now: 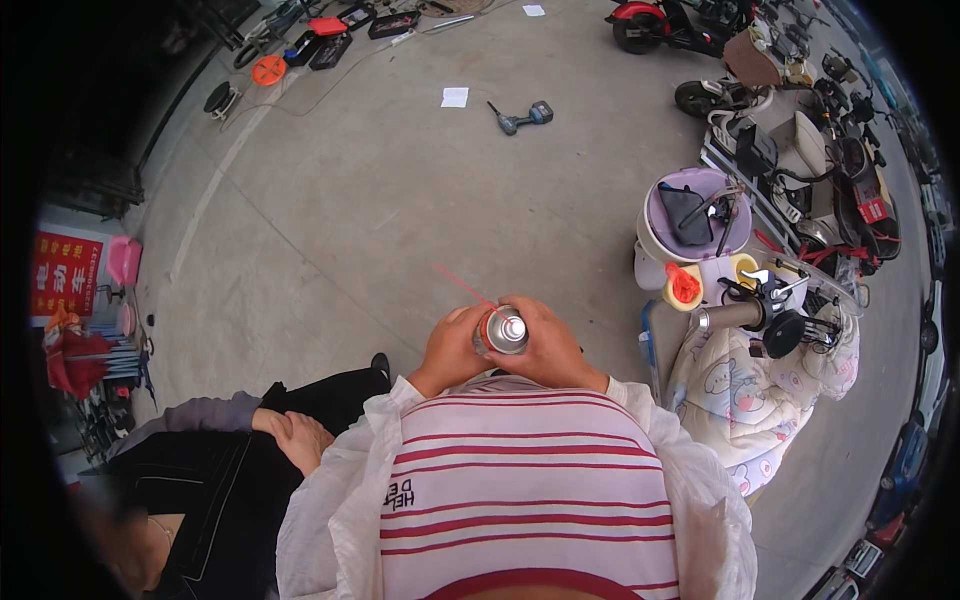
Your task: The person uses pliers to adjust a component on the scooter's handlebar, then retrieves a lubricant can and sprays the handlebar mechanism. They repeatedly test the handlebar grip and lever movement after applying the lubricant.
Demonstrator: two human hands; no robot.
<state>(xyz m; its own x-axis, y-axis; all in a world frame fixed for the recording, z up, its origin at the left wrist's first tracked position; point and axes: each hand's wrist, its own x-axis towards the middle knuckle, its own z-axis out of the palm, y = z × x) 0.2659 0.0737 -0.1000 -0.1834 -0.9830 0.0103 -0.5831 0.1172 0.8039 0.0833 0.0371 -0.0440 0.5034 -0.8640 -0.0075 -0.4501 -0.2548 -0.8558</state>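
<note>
A spray can point(504, 332) with a silver domed top and white nozzle stands upright in front of my chest. My left hand point(450, 350) is wrapped round its left side. From the right, my right hand point(545, 345) closes on the same can, its fingers curled near the top. A thin red straw point(465, 283) sticks out from the can's top toward the far left. Whether the straw is fixed in the nozzle or held by fingers is hard to see. Much of the can's body is hidden by my hands.
Ahead on the concrete floor lie a cordless drill point(522, 118) and a white paper point(455, 97). Tool cases point(330, 50) sit at the far left. To the right are a purple bucket point(735, 185) and a scooter with a padded cover point(735, 390). A person in black point(205, 500) is close on my left.
</note>
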